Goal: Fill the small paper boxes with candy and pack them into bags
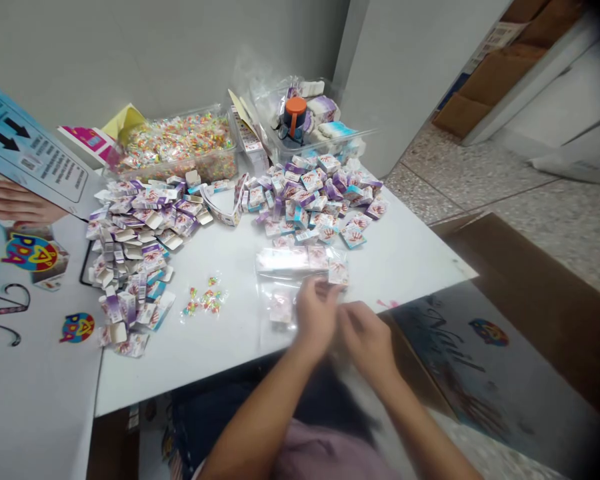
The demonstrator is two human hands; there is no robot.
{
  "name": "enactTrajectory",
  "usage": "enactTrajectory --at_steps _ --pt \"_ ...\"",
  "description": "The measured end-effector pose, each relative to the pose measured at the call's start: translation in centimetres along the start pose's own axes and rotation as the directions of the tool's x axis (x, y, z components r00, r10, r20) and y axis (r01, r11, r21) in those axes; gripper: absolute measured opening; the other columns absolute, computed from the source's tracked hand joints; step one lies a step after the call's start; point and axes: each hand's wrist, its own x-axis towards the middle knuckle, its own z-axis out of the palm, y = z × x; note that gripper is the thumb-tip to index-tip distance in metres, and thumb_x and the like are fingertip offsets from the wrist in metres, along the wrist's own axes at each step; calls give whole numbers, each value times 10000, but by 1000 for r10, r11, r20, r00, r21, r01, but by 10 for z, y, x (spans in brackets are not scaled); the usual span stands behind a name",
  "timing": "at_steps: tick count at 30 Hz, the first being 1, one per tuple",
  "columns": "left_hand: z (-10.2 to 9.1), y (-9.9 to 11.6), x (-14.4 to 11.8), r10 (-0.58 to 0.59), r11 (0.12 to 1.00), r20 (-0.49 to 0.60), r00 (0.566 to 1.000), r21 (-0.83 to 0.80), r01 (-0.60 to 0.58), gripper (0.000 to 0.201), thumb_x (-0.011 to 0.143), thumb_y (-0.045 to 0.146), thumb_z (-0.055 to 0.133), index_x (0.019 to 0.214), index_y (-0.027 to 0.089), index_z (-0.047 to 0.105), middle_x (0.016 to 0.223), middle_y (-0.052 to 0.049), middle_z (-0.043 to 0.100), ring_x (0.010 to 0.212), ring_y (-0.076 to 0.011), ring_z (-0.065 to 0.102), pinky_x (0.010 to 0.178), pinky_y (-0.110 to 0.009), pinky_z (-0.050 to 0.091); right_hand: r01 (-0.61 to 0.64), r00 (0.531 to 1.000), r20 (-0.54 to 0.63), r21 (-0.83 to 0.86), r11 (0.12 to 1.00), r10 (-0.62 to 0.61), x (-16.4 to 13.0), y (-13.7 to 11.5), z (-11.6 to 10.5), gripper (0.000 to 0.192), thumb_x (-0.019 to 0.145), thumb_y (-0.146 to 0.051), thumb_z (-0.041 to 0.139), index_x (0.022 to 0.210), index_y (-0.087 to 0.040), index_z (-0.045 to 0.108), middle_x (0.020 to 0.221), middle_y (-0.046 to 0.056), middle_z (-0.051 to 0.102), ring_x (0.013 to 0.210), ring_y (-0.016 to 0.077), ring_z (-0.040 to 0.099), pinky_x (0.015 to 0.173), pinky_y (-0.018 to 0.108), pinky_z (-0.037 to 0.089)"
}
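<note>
**Both hands at the clear bag on the table's near edge**

At 9 o'clock lies your pile of open small boxes (130, 253); loose candy packets (205, 300) sit at 7 o'clock from the table's (405, 260) centre. Your left hand (316, 315), fingers curled, touches the clear plastic bag (293, 280); its grip is too blurred to tell. At 3 o'clock beside it, your right hand (367, 337) is loosely curled, its hold unclear.

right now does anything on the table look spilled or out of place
A few loose candies lie alone on the white table, apart from the candy tub at the back. The small boxes sprawl in untidy heaps, some open-flapped. Nothing looks damaged.
</note>
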Motion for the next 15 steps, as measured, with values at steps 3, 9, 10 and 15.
enactTrajectory --at_steps 3,9,10,15 --pt "-1 3 -1 49 996 -41 998 79 -46 324 849 444 688 1008 171 612 1084 -101 622 898 -188 629 735 -297 517 -15 1000 14 33 999 14 -2 1 -2 240 960 -333 490 866 -182 651 793 38 643 725 166 593 697 280 456" --pt "-2 -1 -3 124 987 39 991 100 -128 184 856 209 653 1036 200 617 1051 -53 661 952 -187 644 852 -313 514 -31 999 -21 40 999 32 -6 -1 -6 249 954 -342 490 837 -189 648 777 38 649 728 169 594 698 283 461" --pt "-2 -2 -4 136 984 48 990 112 -141 210 844 159 642 1048 203 618 1061 -52 664 980 -192 642 883 -323 507 -41 999 -29 32 999 42 -6 -2 -7 255 952 -343 489 818 -190 643 765 36 646 719 167 592 693 281 460" --pt "-4 -1 -3 126 976 58 990 169 -134 219 857 95 555 1035 198 631 1037 -63 662 955 -194 639 866 -321 500 -123 991 -56 -70 990 119 -4 -14 -15 264 905 -402 525 830 -182 650 747 41 664 667 171 600 653 275 459"
